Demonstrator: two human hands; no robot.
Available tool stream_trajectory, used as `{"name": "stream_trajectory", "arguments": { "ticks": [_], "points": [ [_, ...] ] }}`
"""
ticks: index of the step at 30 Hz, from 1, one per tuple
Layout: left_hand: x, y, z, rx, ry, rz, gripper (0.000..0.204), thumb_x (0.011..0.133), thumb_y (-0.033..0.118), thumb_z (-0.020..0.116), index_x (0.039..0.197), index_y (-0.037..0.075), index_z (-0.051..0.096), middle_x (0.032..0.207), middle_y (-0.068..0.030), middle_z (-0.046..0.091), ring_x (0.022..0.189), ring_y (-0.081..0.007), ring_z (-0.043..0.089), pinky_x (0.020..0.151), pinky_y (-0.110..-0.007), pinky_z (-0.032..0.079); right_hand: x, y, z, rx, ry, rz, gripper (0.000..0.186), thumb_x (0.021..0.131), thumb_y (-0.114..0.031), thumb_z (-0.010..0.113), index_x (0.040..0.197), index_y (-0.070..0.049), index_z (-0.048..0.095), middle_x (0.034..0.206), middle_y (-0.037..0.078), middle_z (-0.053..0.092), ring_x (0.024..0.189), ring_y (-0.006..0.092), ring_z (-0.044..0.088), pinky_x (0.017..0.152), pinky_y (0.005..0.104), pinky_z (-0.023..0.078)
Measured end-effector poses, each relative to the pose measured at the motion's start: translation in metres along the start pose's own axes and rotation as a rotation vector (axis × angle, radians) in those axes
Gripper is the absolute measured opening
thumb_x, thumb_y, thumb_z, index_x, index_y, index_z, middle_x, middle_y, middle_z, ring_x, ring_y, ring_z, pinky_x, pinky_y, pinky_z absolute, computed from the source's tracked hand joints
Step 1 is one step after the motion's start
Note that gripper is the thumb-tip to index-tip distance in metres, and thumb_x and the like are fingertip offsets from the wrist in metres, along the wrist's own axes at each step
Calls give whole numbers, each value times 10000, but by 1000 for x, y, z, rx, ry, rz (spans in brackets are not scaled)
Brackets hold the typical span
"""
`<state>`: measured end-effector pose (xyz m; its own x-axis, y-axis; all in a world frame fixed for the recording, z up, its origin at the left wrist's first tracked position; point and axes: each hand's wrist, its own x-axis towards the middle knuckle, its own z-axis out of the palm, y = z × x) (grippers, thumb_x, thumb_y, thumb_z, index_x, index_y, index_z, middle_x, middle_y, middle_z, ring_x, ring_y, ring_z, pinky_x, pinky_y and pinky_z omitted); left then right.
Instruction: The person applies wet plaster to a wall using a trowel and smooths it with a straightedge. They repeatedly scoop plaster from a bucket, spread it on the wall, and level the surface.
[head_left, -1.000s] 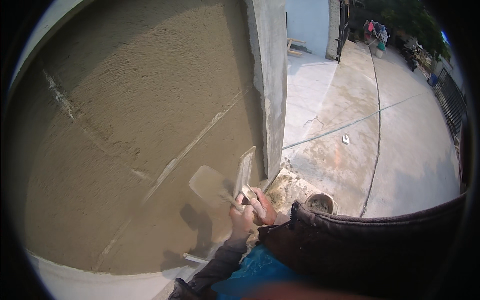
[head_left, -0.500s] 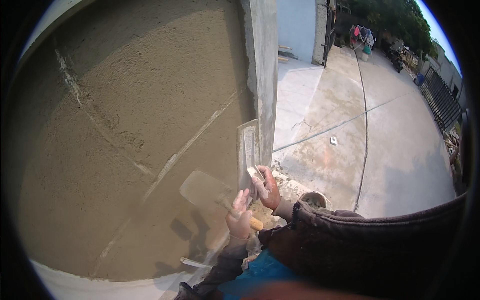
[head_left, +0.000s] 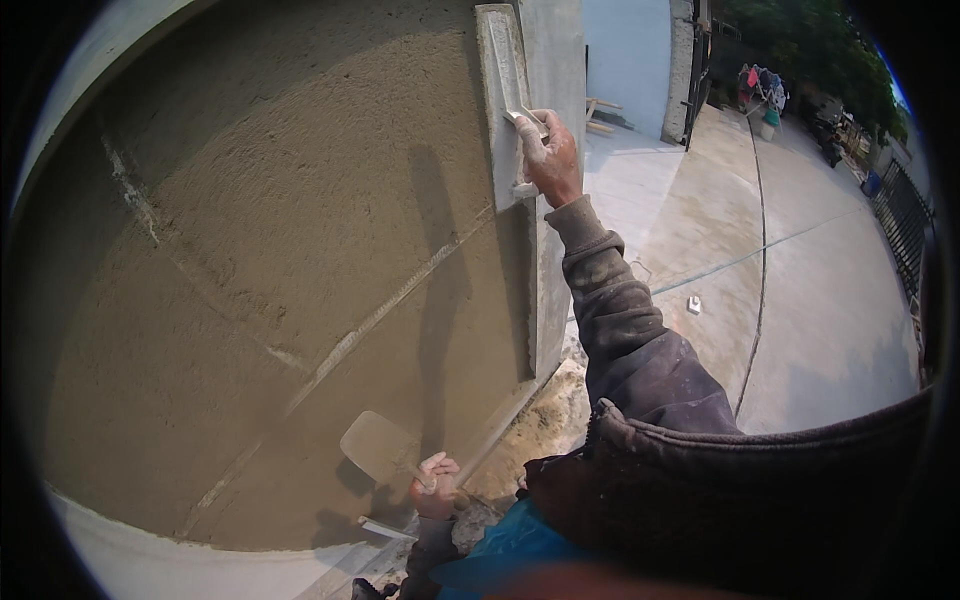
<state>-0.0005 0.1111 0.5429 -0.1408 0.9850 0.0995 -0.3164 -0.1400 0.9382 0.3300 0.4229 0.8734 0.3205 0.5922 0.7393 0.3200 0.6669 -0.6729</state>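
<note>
The plaster (head_left: pixel 290 200) looks rough and matt, the sleeve (head_left: pixel 625 320) cloth, the trowel (head_left: pixel 377 442) smooth.

A dark brown jacket (head_left: pixel 720 500) is worn, edged by a thick seam (head_left: pixel 720 433). The right sleeve (head_left: pixel 622 320) is creased, grey-brown, marked with pale smears and finished by a cuff (head_left: pixel 577 222). Bright blue cloth (head_left: pixel 525 543) is partly covered.

Toward one o'clock, a pale blue wall (head_left: pixel 630 60) is standing beyond some pieces of wood (head_left: pixel 601 127) lying on the paving (head_left: pixel 830 330). At two o'clock, what is probably laundry (head_left: pixel 765 82), too small to tell surely, is hanging just above a green container (head_left: pixel 771 117), while trees (head_left: pixel 805 40) are spreading behind. At three o'clock, a small white object (head_left: pixel 695 304) is lying well inside a dark barred fence (head_left: pixel 900 230).
</note>
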Motion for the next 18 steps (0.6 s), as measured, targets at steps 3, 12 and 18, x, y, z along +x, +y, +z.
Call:
{"name": "stream_trajectory", "arguments": {
  "ticks": [3, 12, 18],
  "points": [
    [-19, -5, -28, 248, 103, 78, 349, 837, 18, 603, 1177, -62, 607, 979, -171, 664, 861, -228, 679, 832, -342, 539, 56, 5, 17, -54, 76, -101, 260, 948, -301, 664, 1051, -63, 686, 847, 122, 707, 738, 223, 675, 695, 356, 524],
    [-54, -23, -62, 271, 405, 109, 363, 823, 35, 611, 1174, -59, 604, 962, -151, 657, 819, -234, 688, 794, -333, 547, 112, 19, 56, -165, 227, -307, 287, 936, -309, 677, 1111, -81, 691, 961, 181, 734, 869, 315, 718, 782, 405, 553],
    [-59, -25, -71, 275, 512, 97, 409, 800, 67, 645, 1189, -53, 601, 948, -127, 647, 807, -220, 677, 792, -330, 542, 79, 49, 61, -218, 290, -277, 308, 902, -296, 723, 1072, -41, 691, 952, 192, 730, 849, 345, 717, 764, 411, 560]
  ]
}}
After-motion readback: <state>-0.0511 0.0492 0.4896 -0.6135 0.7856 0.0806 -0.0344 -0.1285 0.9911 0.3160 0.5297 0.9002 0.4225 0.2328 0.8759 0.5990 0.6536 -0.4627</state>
